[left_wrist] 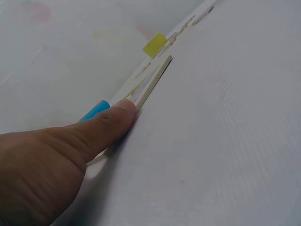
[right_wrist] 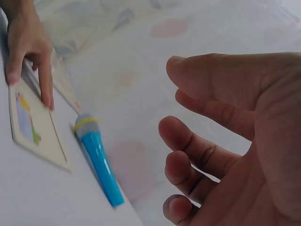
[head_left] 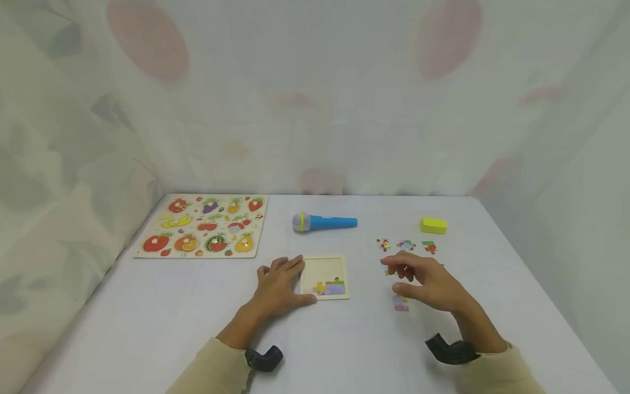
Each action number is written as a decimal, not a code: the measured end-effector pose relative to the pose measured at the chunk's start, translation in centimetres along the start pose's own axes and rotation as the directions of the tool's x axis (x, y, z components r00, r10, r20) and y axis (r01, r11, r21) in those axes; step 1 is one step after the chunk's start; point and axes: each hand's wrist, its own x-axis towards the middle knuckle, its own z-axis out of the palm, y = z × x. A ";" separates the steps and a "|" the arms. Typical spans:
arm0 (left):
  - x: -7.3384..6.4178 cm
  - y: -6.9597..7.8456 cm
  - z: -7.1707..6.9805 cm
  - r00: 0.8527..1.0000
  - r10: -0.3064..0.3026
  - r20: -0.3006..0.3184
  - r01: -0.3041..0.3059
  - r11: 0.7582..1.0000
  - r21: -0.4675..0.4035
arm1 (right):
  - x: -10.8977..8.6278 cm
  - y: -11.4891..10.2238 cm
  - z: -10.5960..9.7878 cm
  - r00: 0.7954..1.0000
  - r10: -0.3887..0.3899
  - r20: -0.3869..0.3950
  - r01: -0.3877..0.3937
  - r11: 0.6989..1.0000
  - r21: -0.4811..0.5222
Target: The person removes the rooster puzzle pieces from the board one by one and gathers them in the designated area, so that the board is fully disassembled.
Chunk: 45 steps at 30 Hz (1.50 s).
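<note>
My left hand point(head_left: 278, 287) rests at the left side of a small wooden jigsaw tray point(head_left: 317, 268), fingertips at its upper left corner and thumb near the lower left one. In the left wrist view the thumb point(left_wrist: 108, 123) lies straight along the tray's edge. Joined jigsaw pieces point(head_left: 334, 288) fill the tray's lower right part. My right hand point(head_left: 435, 282) hovers over the loose pieces, thumb and loosely bent fingers apart with nothing between them. Below its thumb lies a pink and yellow piece point(head_left: 401, 303); another piece point(head_left: 390, 271) is partly hidden by the fingers.
Several loose jigsaw pieces point(head_left: 406, 245) lie in a row beyond the right hand. A blue toy microphone point(head_left: 332, 222) is behind the tray, a yellow block point(head_left: 433, 225) at the back right. The fruit puzzle board point(head_left: 197, 230) lies at the back left.
</note>
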 end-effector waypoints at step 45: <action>-0.1 0.1 0.1 1.000 -0.001 -0.013 0.001 1.000 0.000 | 7.0 2.5 10.1 0.995 0.053 0.084 -0.062 0.992 0.108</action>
